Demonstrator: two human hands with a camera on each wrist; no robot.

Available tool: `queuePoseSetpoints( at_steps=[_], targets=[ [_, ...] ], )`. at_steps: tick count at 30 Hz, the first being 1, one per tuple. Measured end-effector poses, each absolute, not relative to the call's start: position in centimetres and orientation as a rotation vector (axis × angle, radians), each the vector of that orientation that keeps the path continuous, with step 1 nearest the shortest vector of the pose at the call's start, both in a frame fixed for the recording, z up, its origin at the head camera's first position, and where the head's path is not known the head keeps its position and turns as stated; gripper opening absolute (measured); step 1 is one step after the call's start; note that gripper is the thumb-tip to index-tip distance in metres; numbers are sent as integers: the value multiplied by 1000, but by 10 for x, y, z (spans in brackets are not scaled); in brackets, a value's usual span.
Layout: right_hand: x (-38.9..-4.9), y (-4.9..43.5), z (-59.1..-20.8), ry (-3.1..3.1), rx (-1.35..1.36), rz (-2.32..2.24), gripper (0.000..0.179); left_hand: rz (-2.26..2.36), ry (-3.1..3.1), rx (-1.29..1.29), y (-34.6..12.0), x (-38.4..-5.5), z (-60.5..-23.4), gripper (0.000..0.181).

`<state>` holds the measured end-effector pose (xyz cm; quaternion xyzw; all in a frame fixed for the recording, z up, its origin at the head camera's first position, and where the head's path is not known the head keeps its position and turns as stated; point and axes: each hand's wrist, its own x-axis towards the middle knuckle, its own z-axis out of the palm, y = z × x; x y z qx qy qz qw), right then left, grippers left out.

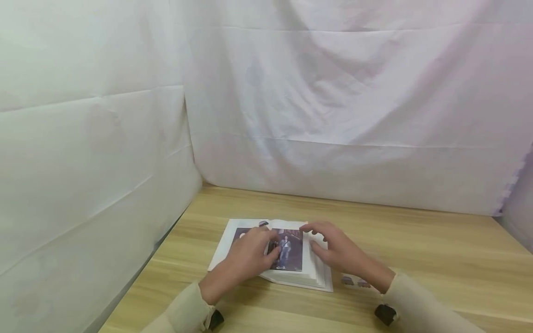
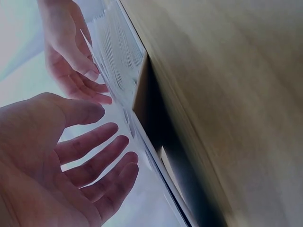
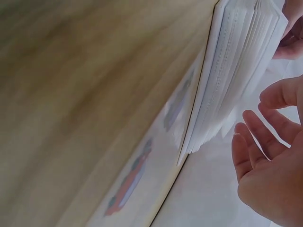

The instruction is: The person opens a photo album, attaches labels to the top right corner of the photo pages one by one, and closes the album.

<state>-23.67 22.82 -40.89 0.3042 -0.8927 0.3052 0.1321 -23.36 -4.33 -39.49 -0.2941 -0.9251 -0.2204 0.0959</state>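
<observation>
A photo album (image 1: 316,273) lies open on the wooden table, with a thick stack of pages on its right side. On the right page is a photo (image 1: 293,256) of a standing person; another photo (image 1: 238,233) on the left page is partly covered. My left hand (image 1: 250,252) hovers over the middle of the album, fingers spread and loosely bent, with nothing in its grasp. Over the right page edge is my right hand (image 1: 335,245), its fingers loosely curved and holding nothing. A small vehicle sticker (image 1: 263,223) shows near the top of the album's fold.
Right of the album, small vehicle stickers (image 1: 353,281) lie on the table, partly under my right forearm. The right wrist view shows a red and blue vehicle sticker (image 3: 129,182) beside the album. White cloth (image 1: 333,115) hangs behind the table and along its left side.
</observation>
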Motion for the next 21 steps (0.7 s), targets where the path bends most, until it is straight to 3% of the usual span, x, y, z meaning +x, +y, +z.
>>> queuePoseSetpoints(
  at_steps=[21],
  targets=[
    [-205, 274, -406, -2661, 728, 927, 42, -663, -2653, -1026, -6, -223, -399, 8]
  ],
)
